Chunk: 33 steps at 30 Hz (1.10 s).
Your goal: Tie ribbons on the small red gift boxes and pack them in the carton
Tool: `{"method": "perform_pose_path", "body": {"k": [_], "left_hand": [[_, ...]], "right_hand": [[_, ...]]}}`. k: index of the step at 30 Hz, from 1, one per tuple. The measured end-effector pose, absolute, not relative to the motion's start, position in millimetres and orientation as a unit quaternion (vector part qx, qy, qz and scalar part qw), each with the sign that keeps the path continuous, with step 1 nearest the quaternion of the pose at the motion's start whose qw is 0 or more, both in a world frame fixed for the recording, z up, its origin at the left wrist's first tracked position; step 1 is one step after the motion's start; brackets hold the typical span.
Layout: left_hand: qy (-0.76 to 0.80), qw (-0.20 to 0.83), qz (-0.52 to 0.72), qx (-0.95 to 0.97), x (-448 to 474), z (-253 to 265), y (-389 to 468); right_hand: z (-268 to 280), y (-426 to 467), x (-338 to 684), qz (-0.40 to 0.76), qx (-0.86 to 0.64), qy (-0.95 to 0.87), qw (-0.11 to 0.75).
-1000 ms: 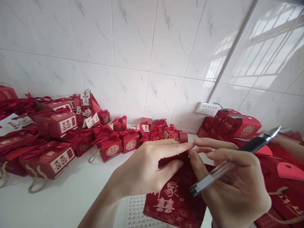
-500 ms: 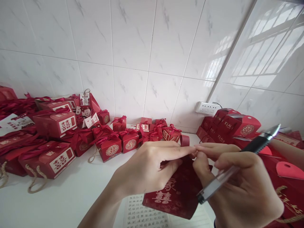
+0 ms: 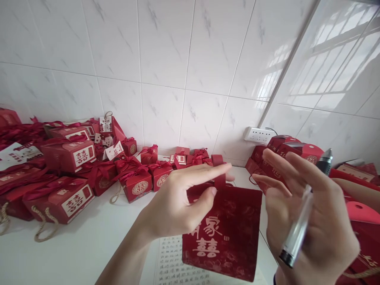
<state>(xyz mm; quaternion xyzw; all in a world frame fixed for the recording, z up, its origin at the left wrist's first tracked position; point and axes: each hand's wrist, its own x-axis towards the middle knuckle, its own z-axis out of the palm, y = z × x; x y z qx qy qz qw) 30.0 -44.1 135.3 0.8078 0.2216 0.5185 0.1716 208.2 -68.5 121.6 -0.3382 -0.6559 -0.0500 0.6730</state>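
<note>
Many boxes [image 3: 138, 187] crowd the tabletop [image 3: 74, 253]; the left hand [image 3: 175, 204] pinches an upright packet [image 3: 237, 221], loop [image 3: 217, 159] on top, above a page [image 3: 170, 257]; the right hand [image 3: 325, 217] loosely holds a pen [image 3: 298, 225], its long axis slanting nib-up to the right.

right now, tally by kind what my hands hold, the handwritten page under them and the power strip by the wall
pen: 1
red piece with pale characters: 1
handwritten page: 1
white power strip: 1
total: 4
</note>
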Motion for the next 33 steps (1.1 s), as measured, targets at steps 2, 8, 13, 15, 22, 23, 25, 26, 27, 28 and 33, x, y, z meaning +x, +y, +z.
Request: {"method": "perform_pose_path", "body": {"k": [2,8,13,15,22,23,25,26,27,28,33], "left_hand": [[0.224,0.178,0.525,0.802,29.0,134.0,-43.4],[0.225,0.194,0.529,0.795,29.7,132.4,-43.6],[0.252,0.19,0.508,0.801,30.1,134.3,-46.4],[0.263,0.192,0.495,0.806,30.1,135.2,-47.4],[0.271,0.206,0.487,0.804,31.1,135.1,-47.3],[0.27,0.207,0.487,0.804,31.4,135.1,-47.1],[0.272,0.21,0.496,0.797,32.4,135.3,-46.9],[0.276,0.212,0.507,0.788,33.1,135.4,-46.8],[0.282,0.216,0.522,0.775,34.0,135.7,-46.8],[0.289,0.224,0.537,0.76,35.2,135.9,-46.8],[0.325,0.291,0.583,0.686,43.7,137.4,-48.0]], "right_hand": [[124.3,-68.1,207.0,-0.036,-0.342,-0.685,0.642],[121.4,-64.7,199.9,-0.012,-0.368,-0.706,0.606],[121.9,-63.7,199.1,0.017,-0.391,-0.683,0.617],[123.7,-62.6,199.7,0.044,-0.375,-0.688,0.619],[126.2,-59.0,197.2,0.056,-0.364,-0.683,0.631],[126.0,-59.1,196.6,0.053,-0.364,-0.68,0.634],[125.4,-59.3,195.7,0.043,-0.367,-0.675,0.639],[125.2,-59.3,195.2,0.038,-0.371,-0.672,0.64],[125.1,-59.3,194.9,0.032,-0.377,-0.667,0.642],[125.1,-59.2,194.6,0.024,-0.383,-0.66,0.646],[124.7,-58.6,194.5,-0.012,-0.396,-0.637,0.661]]}}
